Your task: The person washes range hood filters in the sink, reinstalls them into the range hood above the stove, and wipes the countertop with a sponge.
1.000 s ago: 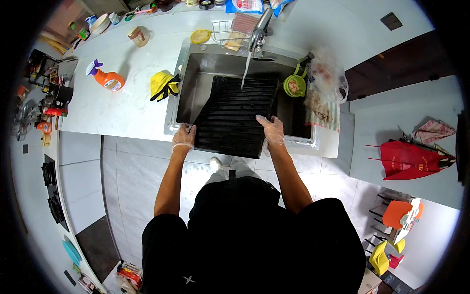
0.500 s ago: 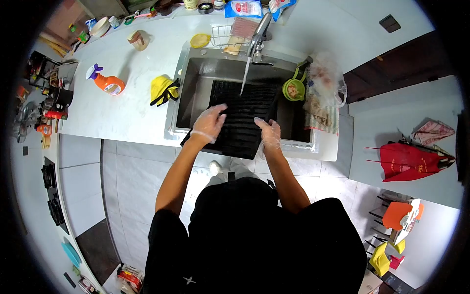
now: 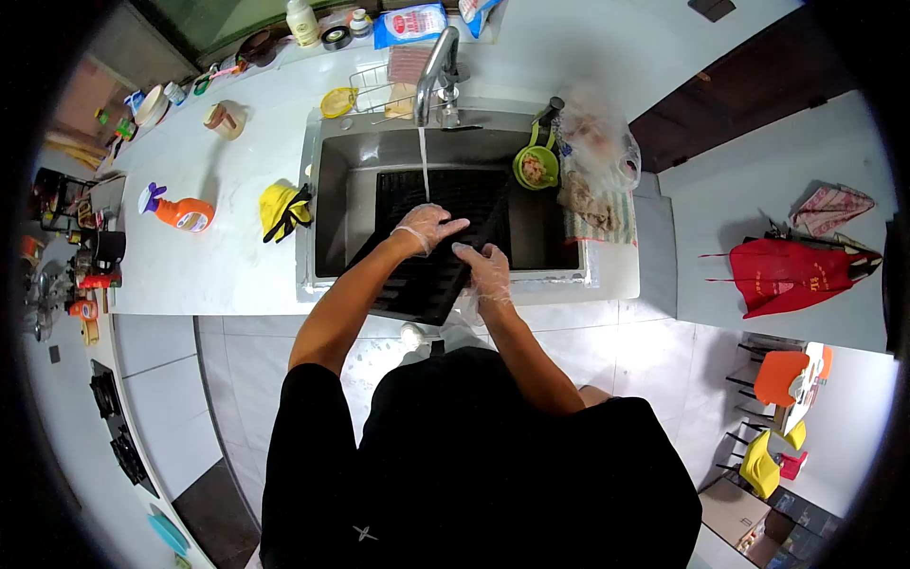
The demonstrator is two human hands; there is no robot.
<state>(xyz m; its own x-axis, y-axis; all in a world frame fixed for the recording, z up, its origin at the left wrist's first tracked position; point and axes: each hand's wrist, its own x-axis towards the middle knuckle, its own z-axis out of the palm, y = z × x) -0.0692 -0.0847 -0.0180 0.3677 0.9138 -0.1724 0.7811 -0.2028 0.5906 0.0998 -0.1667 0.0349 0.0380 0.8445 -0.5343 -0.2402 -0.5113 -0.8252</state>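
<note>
A black ridged tray (image 3: 417, 289) is held slantwise over the front rim of the metal sink (image 3: 332, 190), its near end out past the counter. My right hand (image 3: 487, 273), in a clear plastic glove, grips the tray's right edge. Also gloved, my left hand (image 3: 427, 229) lies on the ridged surface with its fingers stretched to the right. Water runs from the tap (image 3: 434, 81) onto the tray's far part, just beyond my left hand.
A green strainer (image 3: 536, 168) with food scraps hangs inside the sink's right side, beside plastic bags (image 3: 599, 142). Left of the sink lie yellow-black gloves (image 3: 284, 211) and an orange spray bottle (image 3: 185, 212). A wire rack (image 3: 370, 90) stands behind the sink.
The tray has turned, its near end swinging, and my right hand has closed in toward my left. My left hand has slid across the ridges. The camera view has shifted.
</note>
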